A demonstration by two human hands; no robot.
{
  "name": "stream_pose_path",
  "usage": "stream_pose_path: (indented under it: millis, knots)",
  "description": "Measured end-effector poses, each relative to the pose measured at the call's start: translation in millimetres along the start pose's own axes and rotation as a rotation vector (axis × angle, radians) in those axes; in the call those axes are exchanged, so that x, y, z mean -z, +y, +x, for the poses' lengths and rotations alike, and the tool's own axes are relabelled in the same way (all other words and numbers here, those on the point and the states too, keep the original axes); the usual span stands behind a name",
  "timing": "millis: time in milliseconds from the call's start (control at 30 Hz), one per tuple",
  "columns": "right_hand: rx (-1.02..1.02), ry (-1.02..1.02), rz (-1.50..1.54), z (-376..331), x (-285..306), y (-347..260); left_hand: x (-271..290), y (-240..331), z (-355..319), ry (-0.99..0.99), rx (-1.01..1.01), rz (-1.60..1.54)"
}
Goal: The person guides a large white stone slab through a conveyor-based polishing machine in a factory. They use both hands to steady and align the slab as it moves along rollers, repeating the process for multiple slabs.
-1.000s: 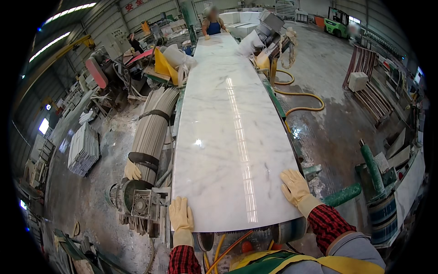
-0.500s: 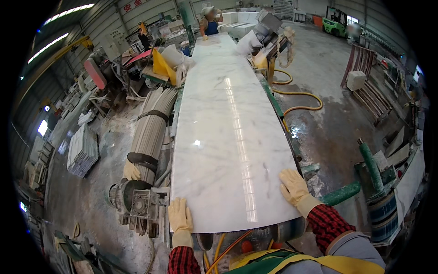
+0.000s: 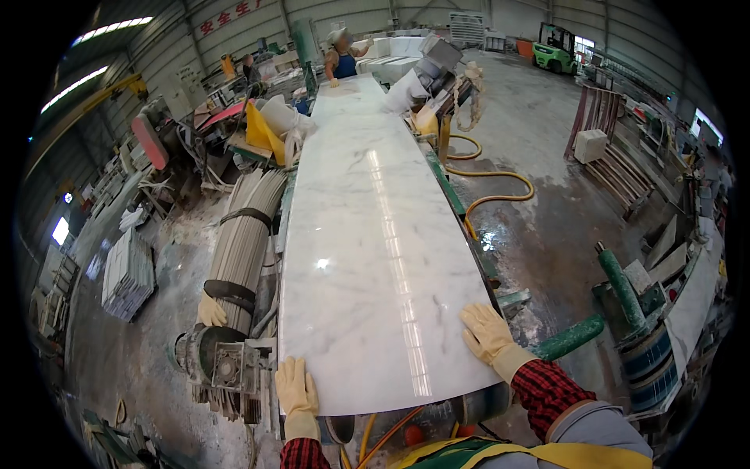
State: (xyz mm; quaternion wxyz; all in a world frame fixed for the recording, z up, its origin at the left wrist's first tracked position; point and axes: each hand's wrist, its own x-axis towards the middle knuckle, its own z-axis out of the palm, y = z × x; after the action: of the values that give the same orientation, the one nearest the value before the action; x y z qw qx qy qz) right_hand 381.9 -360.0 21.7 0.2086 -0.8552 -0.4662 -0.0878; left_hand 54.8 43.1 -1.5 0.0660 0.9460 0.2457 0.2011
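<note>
A long, polished white marble slab with faint grey veins runs away from me along a green-framed roller stand. My left hand, in a cream rubber glove, rests on the slab's near left corner with its fingers stretched forward. On the near right edge lies my right hand, gloved alike, its fingers spread over the rim and upper face. At the far end a co-worker in a blue apron has one hand on the slab and the other raised.
Left of the slab are a strapped bundle of pale strips, a spare glove and a dusty motor. A green roller arm juts out at right. A yellow hose curls over the wet floor. A green forklift stands far back.
The whole view has shifted, so the scene sits lower and further left. Both my hands keep their places on the slab. The co-worker's raised hand has moved outward from the head.
</note>
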Motion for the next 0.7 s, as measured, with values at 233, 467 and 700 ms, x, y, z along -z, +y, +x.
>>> stream_pose_path:
  millis: [233,467,700]
  knots:
    - [0.001,0.066,-0.012,-8,-1,-1,-2,-1,1,-0.032,0.018,-0.017]
    - [-0.142,-0.092,0.028,0,-17,-5,34,21,-14,-0.082,0.009,-0.019]
    - [0.013,0.091,0.005,-30,-23,17,-26,-23,-14,0.069,-0.204,0.284]
